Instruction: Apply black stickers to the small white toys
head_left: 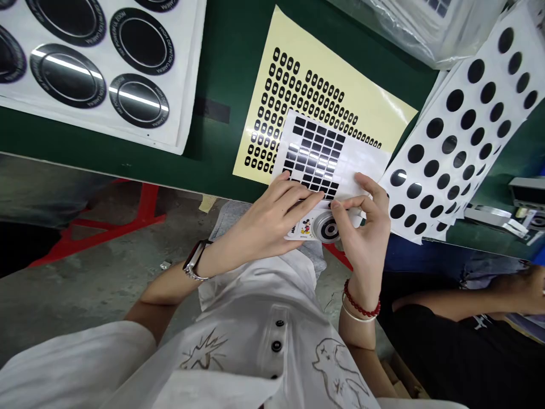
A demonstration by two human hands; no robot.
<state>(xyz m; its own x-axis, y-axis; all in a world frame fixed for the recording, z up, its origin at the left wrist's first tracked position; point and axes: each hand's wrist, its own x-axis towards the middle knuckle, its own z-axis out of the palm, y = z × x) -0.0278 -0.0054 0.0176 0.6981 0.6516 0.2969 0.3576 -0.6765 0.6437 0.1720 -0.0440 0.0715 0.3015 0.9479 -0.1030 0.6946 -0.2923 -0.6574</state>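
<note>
A small white camera [307, 225] with a silver-ringed lens and a cartoon mouse sticker lies between my hands at the table's front edge. My left hand [272, 216] is wrapped round its left side, with fingers across the top. The thumb and index finger of my right hand [361, 221] pinch together at the camera's top, above the lens; a small dark piece shows by the fingertips. Just beyond lies a white sheet [353, 165] of black rectangular stickers, partly under my left fingertips. Beneath that sheet is a yellow sheet [374, 108] with rows of small black oval stickers.
Large round black stickers on white sheets [179, 113] lie at the left. Sheets with black dots [457, 119] and a plastic bag [409, 34] are at the right. Another person's arm [460, 301] is at the lower right, near silver parts [496, 217].
</note>
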